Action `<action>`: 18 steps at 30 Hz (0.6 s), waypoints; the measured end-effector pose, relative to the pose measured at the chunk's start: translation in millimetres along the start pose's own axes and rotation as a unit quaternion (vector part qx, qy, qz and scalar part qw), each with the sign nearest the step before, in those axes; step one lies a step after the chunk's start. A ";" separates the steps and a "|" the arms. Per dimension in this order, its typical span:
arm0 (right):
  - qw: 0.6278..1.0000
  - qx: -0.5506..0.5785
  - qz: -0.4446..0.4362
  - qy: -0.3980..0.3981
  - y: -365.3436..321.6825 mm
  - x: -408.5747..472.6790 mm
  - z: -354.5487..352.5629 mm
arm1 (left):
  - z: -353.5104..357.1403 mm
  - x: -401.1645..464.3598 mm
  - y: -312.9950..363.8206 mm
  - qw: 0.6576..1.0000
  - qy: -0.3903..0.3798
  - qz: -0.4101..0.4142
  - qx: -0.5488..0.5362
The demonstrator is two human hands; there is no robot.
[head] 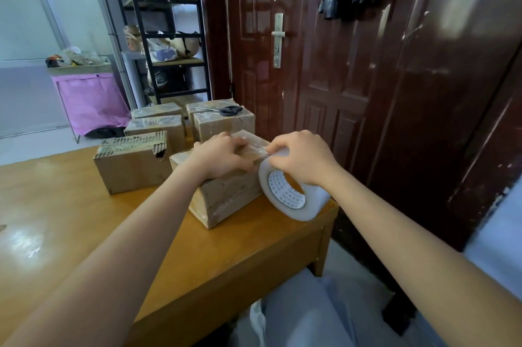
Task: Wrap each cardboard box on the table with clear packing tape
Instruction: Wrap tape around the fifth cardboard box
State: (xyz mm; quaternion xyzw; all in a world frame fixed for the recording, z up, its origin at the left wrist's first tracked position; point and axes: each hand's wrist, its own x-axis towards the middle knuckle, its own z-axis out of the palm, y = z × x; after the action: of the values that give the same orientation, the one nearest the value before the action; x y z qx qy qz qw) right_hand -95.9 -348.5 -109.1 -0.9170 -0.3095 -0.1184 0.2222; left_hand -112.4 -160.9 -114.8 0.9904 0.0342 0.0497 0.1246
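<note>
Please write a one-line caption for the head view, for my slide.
Left hand steadies a cardboard box while right hand holds the tape roll against it.

There is one view, from a wide-angle camera worn on the person's head. It faces forward and down over both forearms toward the table (84, 222), whose near right corner sits low in the frame. The hands and boxes lie close, around the middle. A door (324, 64) stands just behind the table, and straight lines bow near the edges.
</note>
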 end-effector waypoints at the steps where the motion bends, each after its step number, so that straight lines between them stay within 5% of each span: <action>1: 1.000 -0.005 -0.002 0.004 -0.2 -0.4 0.6 | -0.2 0.0 0.3 1.000 -0.001 -0.002 -0.003; 12: 0.979 -0.051 -0.155 0.125 36.9 -45.9 32.6 | -4.0 2.5 -14.0 0.995 -0.071 0.032 0.060; 18: 0.984 -0.014 -0.132 0.117 49.6 -60.8 25.7 | -6.3 -0.2 -3.1 0.998 -0.035 0.029 0.044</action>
State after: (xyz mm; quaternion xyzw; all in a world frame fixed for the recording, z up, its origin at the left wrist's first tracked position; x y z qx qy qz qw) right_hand -110.5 -402.6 -169.6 -0.8508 -0.3982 -0.2574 0.2266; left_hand -113.4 -156.4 -109.5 0.9966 0.0035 0.0168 0.0810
